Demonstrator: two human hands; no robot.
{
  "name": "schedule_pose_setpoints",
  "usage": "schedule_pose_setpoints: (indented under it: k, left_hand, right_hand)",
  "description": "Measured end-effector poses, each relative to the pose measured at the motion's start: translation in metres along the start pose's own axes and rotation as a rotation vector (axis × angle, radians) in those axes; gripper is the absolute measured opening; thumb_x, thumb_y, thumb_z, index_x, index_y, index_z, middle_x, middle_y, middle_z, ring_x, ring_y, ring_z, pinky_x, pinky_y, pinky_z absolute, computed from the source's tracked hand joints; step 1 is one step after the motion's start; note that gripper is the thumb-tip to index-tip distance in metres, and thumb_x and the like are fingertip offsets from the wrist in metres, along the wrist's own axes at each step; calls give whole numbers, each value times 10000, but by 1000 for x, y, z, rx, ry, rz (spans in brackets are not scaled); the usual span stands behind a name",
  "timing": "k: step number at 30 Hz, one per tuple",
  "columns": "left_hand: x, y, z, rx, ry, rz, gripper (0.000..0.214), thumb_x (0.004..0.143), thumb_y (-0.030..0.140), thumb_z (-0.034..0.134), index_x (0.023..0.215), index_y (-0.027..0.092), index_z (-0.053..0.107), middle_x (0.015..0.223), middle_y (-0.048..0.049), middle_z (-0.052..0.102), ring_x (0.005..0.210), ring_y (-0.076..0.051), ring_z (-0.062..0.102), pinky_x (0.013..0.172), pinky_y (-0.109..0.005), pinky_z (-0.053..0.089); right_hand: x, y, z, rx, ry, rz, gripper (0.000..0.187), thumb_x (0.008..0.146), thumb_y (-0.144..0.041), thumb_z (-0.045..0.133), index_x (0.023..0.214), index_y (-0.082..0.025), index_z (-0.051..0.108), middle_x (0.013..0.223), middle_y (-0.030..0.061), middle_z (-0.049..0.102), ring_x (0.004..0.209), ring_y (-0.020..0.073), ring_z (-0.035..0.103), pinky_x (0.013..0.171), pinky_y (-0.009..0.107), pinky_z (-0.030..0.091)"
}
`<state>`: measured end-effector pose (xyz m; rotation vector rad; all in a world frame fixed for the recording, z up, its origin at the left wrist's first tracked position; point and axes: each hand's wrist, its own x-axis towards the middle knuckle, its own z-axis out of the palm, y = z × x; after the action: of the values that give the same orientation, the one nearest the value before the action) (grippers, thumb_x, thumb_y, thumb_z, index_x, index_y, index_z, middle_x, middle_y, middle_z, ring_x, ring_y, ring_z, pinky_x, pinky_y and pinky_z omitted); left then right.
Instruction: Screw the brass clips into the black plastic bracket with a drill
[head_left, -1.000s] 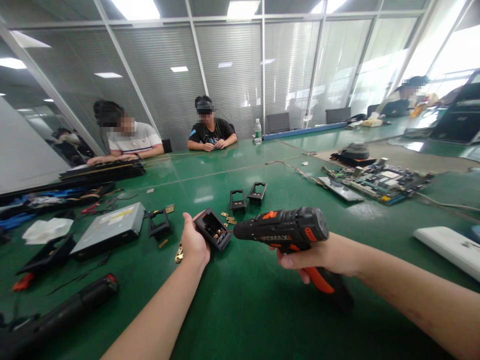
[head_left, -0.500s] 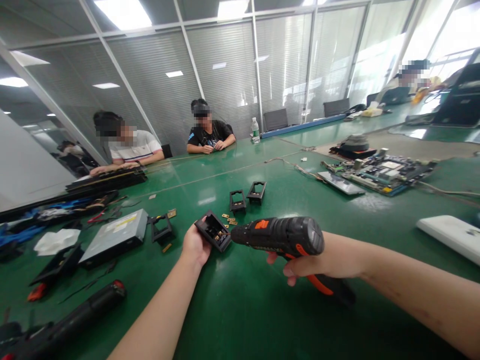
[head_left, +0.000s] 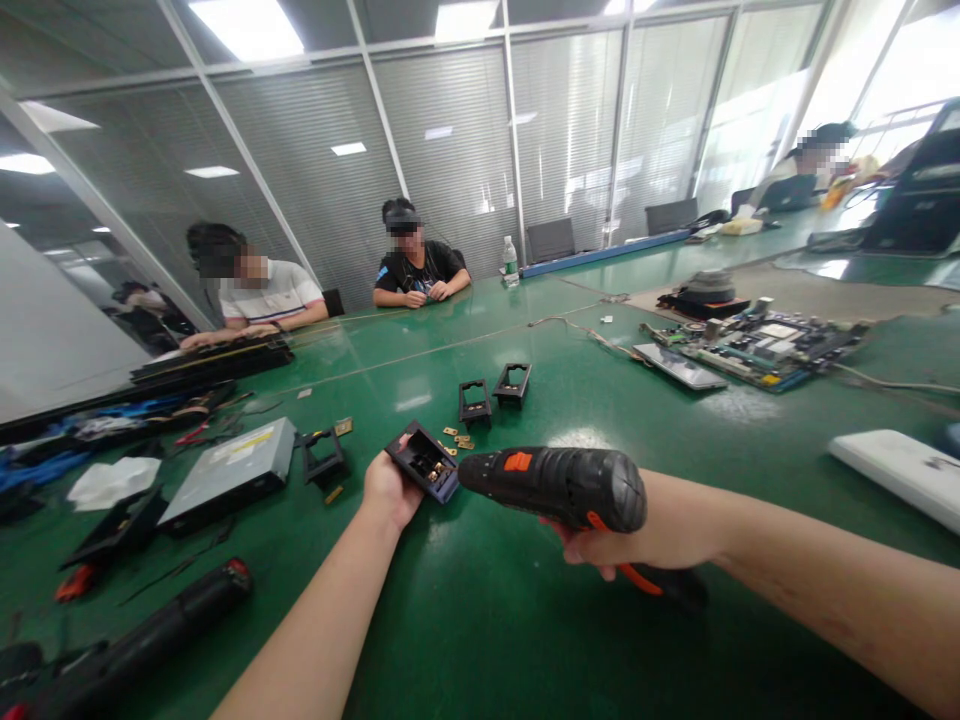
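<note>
My left hand point(head_left: 388, 488) grips a small black plastic socket housing point(head_left: 423, 461) with brass contacts inside, holding it tilted just above the green table point(head_left: 487, 600). My right hand point(head_left: 619, 540) is wrapped round the orange grip of a black and orange electric screwdriver point(head_left: 559, 485). The driver lies nearly level, and its tip points left into the housing's open face. Loose brass contacts point(head_left: 459, 438) lie on the table just beyond the housing.
Two more black housings point(head_left: 475, 402) point(head_left: 514, 384) stand farther back. At left are an optical drive point(head_left: 229, 470), a black frame point(head_left: 324, 458) and a black torch-like tool point(head_left: 150, 625). A circuit board point(head_left: 757, 345) and a white device point(head_left: 896, 470) lie at right. Other people sit across the table.
The screwdriver has dropped slightly and levelled out, its tip staying at the housing. My left hand keeps holding the housing in about the same place.
</note>
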<state>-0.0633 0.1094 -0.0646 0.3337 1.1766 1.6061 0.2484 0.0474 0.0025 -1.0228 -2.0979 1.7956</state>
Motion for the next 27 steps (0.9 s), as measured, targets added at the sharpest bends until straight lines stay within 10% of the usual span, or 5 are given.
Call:
schedule_pose_setpoints:
  k: [14,27]
  left_hand:
    - [7,-2,-5,-16,-119,16,288,926,214,488,941,58,729,871,-211,765,799,-322,754,726,-447,631]
    - [6,-4,-5,-55,-64,16,206,912,214,548,798,129,697,736,-117,719,620,-250,699,608,-380,606]
  right_hand:
    - [17,9,-17,232,30,53,389,656,-288,851,941,-140,631,784,-21,660,576,119,668,575,239,548]
    - [32,13,-32,274,-273,-5,661,637,-202,922,1237,-149,650,1322,132,683,783,160,780,716,269,623]
